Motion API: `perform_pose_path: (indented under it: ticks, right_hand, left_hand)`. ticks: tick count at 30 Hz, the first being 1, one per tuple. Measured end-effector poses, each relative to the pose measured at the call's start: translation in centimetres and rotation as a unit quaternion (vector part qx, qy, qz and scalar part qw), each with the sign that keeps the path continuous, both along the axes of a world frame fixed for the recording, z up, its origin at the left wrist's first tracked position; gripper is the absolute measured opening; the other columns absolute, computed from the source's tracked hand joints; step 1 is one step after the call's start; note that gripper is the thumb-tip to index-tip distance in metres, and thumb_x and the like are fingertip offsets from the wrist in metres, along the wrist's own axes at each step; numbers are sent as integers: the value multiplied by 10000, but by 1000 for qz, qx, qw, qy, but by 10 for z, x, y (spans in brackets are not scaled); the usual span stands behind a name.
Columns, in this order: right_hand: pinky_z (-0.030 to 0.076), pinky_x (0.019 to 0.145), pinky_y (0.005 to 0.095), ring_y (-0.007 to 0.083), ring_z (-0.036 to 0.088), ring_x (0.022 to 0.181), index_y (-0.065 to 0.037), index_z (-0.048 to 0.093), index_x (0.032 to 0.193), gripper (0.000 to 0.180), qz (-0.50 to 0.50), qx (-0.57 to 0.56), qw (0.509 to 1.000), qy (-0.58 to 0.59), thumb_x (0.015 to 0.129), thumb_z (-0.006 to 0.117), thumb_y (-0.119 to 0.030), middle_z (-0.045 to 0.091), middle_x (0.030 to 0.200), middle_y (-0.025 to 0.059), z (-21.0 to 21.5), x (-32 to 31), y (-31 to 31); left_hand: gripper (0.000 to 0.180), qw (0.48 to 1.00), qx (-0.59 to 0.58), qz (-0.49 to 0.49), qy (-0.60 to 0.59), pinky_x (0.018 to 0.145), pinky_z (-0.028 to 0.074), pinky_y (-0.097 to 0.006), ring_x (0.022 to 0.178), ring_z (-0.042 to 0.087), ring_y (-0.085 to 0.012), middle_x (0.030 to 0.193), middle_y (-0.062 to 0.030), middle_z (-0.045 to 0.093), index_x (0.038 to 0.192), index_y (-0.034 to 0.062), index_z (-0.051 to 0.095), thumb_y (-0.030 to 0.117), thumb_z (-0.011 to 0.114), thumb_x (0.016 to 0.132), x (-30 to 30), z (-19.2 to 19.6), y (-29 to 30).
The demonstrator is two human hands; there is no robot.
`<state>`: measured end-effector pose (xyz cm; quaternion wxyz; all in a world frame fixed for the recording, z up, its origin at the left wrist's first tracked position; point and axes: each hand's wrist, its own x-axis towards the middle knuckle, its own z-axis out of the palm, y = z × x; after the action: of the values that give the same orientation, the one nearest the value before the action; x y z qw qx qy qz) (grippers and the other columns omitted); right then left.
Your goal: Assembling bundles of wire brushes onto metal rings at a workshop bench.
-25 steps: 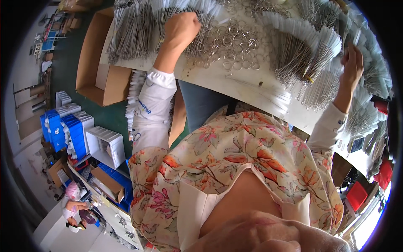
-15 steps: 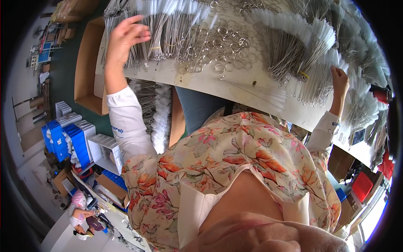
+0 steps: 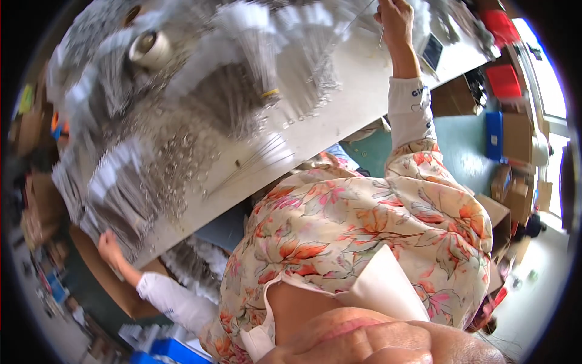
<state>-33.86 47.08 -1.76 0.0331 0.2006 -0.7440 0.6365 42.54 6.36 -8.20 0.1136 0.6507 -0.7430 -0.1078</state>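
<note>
At the far right of the table, my right hand (image 3: 397, 23) is closed in a pinch, with thin wire stems of a brush sticking out of its fingers; the brush head is not clear. My left hand (image 3: 111, 247) is at the table's left edge, fingers curled, beside a bundle of wire-stemmed brushes (image 3: 124, 182) with white bristles; what it holds, if anything, is hidden by blur. Between the hands lie a heap of loose metal rings (image 3: 182, 164), a brush bundle with a yellow band (image 3: 267, 67) and a few separate brushes (image 3: 257, 159) near the front edge.
A white roll (image 3: 151, 50) stands among more brushes at the back left. A dark flat device (image 3: 432, 51) lies right of my right hand. Cardboard boxes (image 3: 518, 136), a blue bin (image 3: 494, 134) and red bins (image 3: 503, 82) are off to the right.
My view has swung to the right. My right hand has reached farther out, past the brush bundles, with wire stems now showing in it. My left hand has gone from spread fingers to curled.
</note>
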Motion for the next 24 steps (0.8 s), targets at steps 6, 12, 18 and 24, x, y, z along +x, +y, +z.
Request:
perform_pose_path:
  ticks: [6, 12, 18, 24]
  right_hand:
    - [432, 543, 297, 131, 500, 559, -19, 621, 852, 179, -27, 169, 960, 222, 840, 535, -177, 537, 635, 41, -18, -85, 91]
    - [505, 714, 323, 177, 656, 760, -180, 713, 940, 302, -98, 432, 885, 142, 772, 649, -422, 692, 820, 65, -44, -100, 86]
    - [494, 798, 416, 327, 645, 870, -126, 696, 935, 286, -153, 603, 772, 133, 717, 629, -298, 674, 935, 137, -44, -97, 74]
    - [512, 762, 385, 305, 655, 820, -118, 709, 892, 279, -86, 607, 787, 61, 707, 638, -315, 681, 892, 128, -30, -102, 68]
  left_hand:
    - [236, 995, 0, 32, 94, 688, 473, -269, 710, 614, -145, 803, -99, 670, 896, -49, 638, 177, 575, 867, -24, 9, -18]
    - [270, 944, -160, -73, 278, 676, 444, -222, 690, 568, -112, 898, -56, 636, 1127, 18, 602, 154, 560, 897, -83, 34, -13]
    - [271, 928, -28, -36, 370, 446, 276, -164, 535, 360, -1, 762, 40, 523, 1178, 107, 599, 172, 518, 927, -195, 90, 70]
    - [266, 928, 22, -44, 371, 400, 183, -159, 498, 267, 18, 676, 71, 399, 1109, 10, 617, 188, 519, 937, -213, 84, 100]
